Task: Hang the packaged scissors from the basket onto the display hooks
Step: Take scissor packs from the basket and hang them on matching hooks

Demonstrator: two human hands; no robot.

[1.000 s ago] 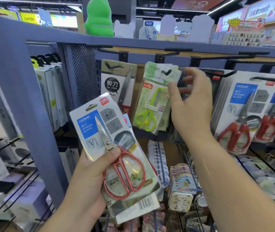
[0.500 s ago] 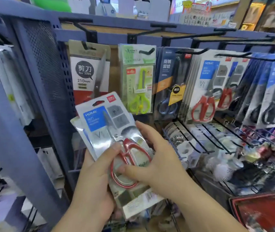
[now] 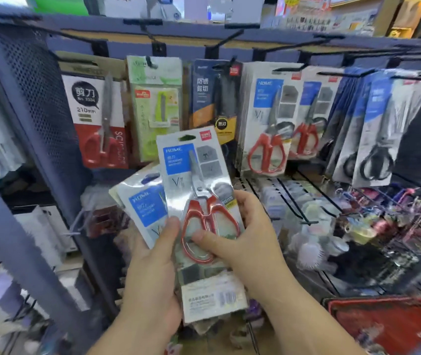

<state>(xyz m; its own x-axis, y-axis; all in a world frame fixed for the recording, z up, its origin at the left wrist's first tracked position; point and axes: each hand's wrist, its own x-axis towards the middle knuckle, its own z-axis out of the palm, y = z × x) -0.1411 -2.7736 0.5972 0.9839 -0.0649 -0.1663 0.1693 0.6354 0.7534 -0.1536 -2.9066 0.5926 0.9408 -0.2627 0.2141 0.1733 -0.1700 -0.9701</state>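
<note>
L hand (image 3: 150, 278), R hand (image 3: 250, 242): fingers (image 3: 201, 237) clamped on glossy flat scissor packs (image 3: 191, 162), red handles.

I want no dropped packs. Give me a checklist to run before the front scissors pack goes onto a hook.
1. The front pack fanned clear of the pack behind: ok.
2. Grip of the right hand on the front pack, thumb over the red handles: ok.
3. The left hand holding the pack behind: ok.
4. The hang hole at the front pack's top uncovered: ok.
5. The matching hung packs located, up and to the right: ok.
6. Free room on their hook: cannot tell.
</note>
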